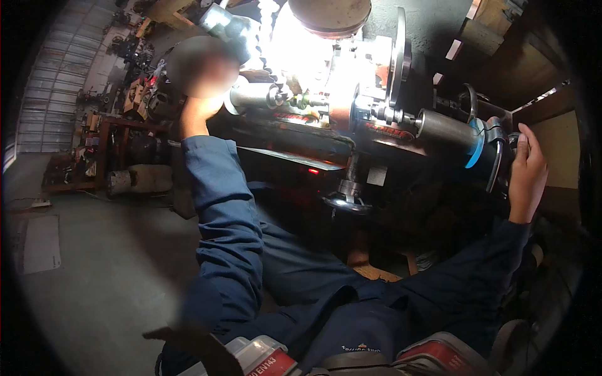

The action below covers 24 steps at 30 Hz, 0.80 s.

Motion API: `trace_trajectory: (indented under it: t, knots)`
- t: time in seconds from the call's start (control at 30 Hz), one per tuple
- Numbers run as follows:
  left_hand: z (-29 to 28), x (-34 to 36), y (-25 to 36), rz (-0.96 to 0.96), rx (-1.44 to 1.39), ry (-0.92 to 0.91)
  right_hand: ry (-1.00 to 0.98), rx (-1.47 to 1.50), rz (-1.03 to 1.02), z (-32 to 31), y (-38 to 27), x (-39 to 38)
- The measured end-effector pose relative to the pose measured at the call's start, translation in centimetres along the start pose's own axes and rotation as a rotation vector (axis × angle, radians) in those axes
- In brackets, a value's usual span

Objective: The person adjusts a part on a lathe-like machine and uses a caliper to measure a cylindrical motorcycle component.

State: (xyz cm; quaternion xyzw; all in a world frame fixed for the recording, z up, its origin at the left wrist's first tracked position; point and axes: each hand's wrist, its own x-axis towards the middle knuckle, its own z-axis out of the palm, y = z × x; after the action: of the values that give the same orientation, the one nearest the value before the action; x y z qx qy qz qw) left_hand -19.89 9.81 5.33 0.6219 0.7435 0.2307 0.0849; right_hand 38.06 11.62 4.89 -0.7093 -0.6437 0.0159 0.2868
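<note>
My left hand [202, 106], its fingers blurred, reaches up to the left end of a brightly lit metal machine, beside a steel cylinder [251, 95]. A shaft with several stepped collars [390, 115] runs across the middle toward a larger right-hand cylinder [442, 131] with a blue ring [475, 150]. My right hand [525, 175] grips a dark handwheel at that right end, fingers curled at its rim. Above the shaft are a large disc [397, 59] and a round metal housing [329, 14]. A chrome handwheel [346, 203] hangs below the middle.
A rusty stand [103, 150] with tools and parts is at the left, beside a pale cylindrical object [139, 180] on the floor. A flat pale sheet [37, 241] lies on the floor. Wooden panels [511, 31] stand at the upper right. My legs are beneath the machine.
</note>
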Motion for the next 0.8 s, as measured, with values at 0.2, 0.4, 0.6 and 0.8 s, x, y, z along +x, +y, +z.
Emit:
trace_trajectory:
  t: [0.2, 0.4, 0.6, 0.8]
  knots:
    - [0.1, 0.5, 1.2, -0.049, -0.016, -0.009, -0.292, -0.055, 0.053, -0.2, 2.4, 3.7]
    - [0.3, 0.5, -0.7, -0.004, 0.025, 0.001, -0.101, -0.066, 0.082, 0.2, 0.0, 0.9]
    - [0.4, 0.9, -0.8, 0.006, -0.009, -0.002, 0.299, 0.037, -0.136, 1.7, 1.4, -2.3]
    - [-0.1, 0.1, 0.8, -0.024, 0.091, 0.021, 0.596, 0.391, -0.263, 6.1, 3.7, -5.8]
